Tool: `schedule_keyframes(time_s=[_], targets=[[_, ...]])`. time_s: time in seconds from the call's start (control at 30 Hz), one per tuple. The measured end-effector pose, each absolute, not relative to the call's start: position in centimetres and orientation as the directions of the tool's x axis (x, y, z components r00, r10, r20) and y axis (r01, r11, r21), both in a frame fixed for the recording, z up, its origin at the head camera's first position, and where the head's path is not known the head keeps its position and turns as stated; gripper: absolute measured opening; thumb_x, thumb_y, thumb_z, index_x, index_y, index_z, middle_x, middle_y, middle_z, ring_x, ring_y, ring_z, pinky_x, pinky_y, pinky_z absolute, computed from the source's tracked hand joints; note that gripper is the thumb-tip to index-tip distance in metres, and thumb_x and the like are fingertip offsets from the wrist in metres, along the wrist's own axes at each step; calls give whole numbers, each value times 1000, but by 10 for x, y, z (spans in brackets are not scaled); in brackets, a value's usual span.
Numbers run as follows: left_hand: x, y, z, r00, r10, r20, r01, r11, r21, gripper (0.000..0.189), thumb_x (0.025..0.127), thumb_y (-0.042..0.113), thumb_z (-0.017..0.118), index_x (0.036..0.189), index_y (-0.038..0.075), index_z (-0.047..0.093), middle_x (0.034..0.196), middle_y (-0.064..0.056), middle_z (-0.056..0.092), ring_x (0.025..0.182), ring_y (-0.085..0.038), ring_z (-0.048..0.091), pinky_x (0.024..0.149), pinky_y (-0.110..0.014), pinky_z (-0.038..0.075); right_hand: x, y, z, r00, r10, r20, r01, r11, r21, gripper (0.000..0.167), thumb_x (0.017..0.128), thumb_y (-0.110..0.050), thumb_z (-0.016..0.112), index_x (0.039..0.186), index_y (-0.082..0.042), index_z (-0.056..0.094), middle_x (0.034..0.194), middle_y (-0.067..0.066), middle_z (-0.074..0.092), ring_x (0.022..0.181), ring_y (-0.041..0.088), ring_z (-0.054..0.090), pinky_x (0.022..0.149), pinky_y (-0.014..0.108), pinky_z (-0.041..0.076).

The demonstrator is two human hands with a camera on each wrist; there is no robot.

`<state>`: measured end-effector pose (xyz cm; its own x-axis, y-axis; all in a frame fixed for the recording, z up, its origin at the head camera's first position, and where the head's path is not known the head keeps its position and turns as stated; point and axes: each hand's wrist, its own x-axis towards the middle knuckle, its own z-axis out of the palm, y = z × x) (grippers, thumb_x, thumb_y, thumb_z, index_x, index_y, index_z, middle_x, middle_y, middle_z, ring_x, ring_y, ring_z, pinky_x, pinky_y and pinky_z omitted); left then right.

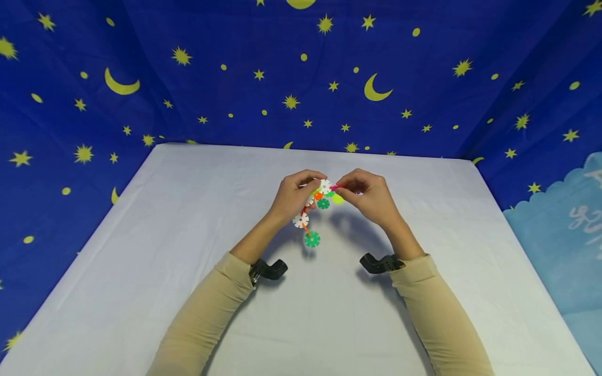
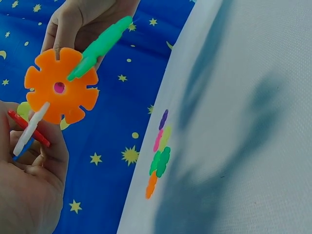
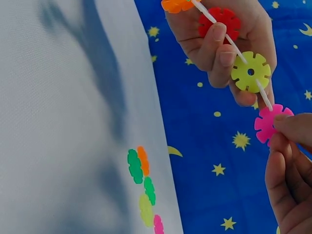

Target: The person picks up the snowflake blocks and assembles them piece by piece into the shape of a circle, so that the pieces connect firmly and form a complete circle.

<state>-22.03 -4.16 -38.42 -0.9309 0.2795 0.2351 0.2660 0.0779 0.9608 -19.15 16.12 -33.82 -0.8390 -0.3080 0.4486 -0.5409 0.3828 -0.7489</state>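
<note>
My left hand (image 1: 292, 197) grips a chain of notched plastic discs slotted into one another. Its lower end hangs towards me, with a white disc (image 1: 301, 220) and a green disc (image 1: 312, 239) at the tip. In the right wrist view, a red disc (image 3: 229, 22) lies against the left fingers, and a yellow disc (image 3: 250, 72) stands between two edge-on white ones. My right hand (image 1: 369, 194) pinches a pink disc (image 3: 267, 127) between thumb and fingers, its rim right at the white disc's edge. An orange disc (image 2: 48, 100) faces the left wrist camera.
Several loose discs lie on the white-covered table beyond the hands, among them an orange disc (image 2: 151, 185), a green disc (image 2: 163, 162) and a purple disc (image 2: 163, 119). A blue curtain (image 1: 235, 99) with yellow stars and moons hangs behind the table (image 1: 141, 261).
</note>
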Motion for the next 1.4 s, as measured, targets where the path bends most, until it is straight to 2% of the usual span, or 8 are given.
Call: schedule_keyframes(time_s=[0.2,0.43,0.67,0.93,1.13,1.3,1.4], targets=[[-221,-41,-386,-936,230,266,298,118,947,21,99,24,55,108,13,70,103,2,65,41,-28,47,39,-31,43,-190,156,-341,-808,-292,511,-588,344,-732,7,82,4,74,88,4,72,82,14,68,72,25,64,65,33,53],[-219,-43,-383,-950,210,230,258,117,959,21,100,23,54,107,11,70,107,-4,63,39,-21,41,38,-29,39,-190,148,-348,-759,-267,594,-651,288,-702,7,79,10,74,84,6,72,77,15,66,70,24,64,66,30,54],[-220,-44,-383,-954,198,227,252,115,961,20,99,19,52,104,12,70,105,-2,63,38,-19,38,36,-28,36,-190,143,-351,-736,-246,631,-677,281,-680,7,77,11,74,81,5,72,75,15,66,68,24,64,64,31,54],[-219,-42,-386,-962,171,215,238,130,963,19,98,21,53,99,17,71,97,1,64,37,-17,37,36,-27,37,-188,140,-355,-724,-231,650,-689,286,-666,8,75,13,75,79,7,71,74,15,66,67,27,64,63,28,54],[-218,-39,-387,-963,157,218,237,113,965,20,98,21,52,98,16,72,87,-4,64,37,-18,36,35,-29,36,-187,137,-356,-711,-190,677,-699,292,-653,11,74,14,75,78,6,71,73,15,66,65,27,64,62,27,53],[-218,-40,-385,-959,166,231,254,137,957,19,98,21,53,100,16,71,93,0,66,36,-18,37,36,-29,36,-184,136,-352,-714,-209,669,-698,292,-654,10,75,14,75,80,6,70,76,16,66,67,27,64,63,30,54],[-218,-41,-382,-950,191,246,274,139,952,18,99,21,53,102,15,70,93,-2,64,37,-20,38,37,-29,37,-184,138,-348,-722,-231,652,-690,307,-656,9,78,12,74,83,6,70,79,16,66,70,28,65,65,31,54]])
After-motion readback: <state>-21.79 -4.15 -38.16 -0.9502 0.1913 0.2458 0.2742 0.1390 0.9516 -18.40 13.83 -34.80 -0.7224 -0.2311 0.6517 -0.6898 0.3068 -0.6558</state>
